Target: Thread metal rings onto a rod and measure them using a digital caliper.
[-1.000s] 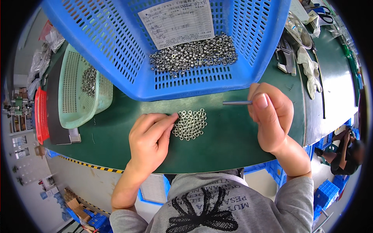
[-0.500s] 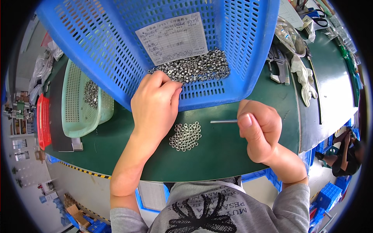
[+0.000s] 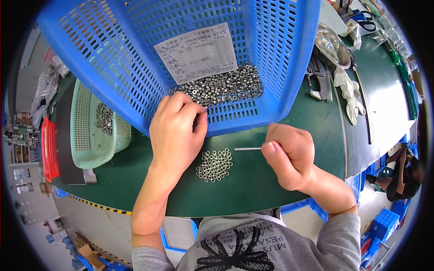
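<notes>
A blue basket stands tilted on the green table, with a heap of small metal rings inside by its near wall. Over its near rim, beside the heap, my left hand has its thumb and fingertips pinched together; whatever is between them is too small to make out. My right hand is closed around a thin metal rod, whose free end points left. On the tabletop below the basket, between my hands, lies a flat cluster of small rings, near the rod's tip.
At left stand a pale green basket with metal parts and a red basket. A clamp-like tool, a white glove and a metal bowl lie at right. Another person sits far right.
My right hand has moved left with the rod, bringing its tip closer to the ring cluster. My left hand stays pinched at the basket's rim. The view has shifted slightly.
</notes>
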Demonstrator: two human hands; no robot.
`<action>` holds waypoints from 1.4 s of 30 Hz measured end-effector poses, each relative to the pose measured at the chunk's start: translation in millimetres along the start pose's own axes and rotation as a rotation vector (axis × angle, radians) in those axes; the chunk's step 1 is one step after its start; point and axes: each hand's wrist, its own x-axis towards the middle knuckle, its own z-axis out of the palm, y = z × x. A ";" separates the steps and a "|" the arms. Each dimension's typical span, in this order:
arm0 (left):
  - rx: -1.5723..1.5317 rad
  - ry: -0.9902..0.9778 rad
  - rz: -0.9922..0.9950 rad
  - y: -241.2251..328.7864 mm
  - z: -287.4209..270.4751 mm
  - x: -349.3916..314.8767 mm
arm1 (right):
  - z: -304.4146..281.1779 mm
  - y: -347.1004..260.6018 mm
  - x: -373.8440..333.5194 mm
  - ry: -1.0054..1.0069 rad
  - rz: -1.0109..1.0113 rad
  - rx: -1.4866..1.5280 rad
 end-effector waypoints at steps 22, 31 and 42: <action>-1.459 -0.265 -0.409 17.3 -6.9 -23.5 | -0.4 -0.7 0.9 -0.057 0.083 -0.087; -1.489 -0.243 -0.454 20.9 -4.6 -25.2 | 0.5 0.8 1.2 -0.024 0.011 -0.210; -1.575 -0.266 -0.515 19.7 -5.2 -27.1 | -1.1 -0.7 1.5 -0.063 0.061 -0.255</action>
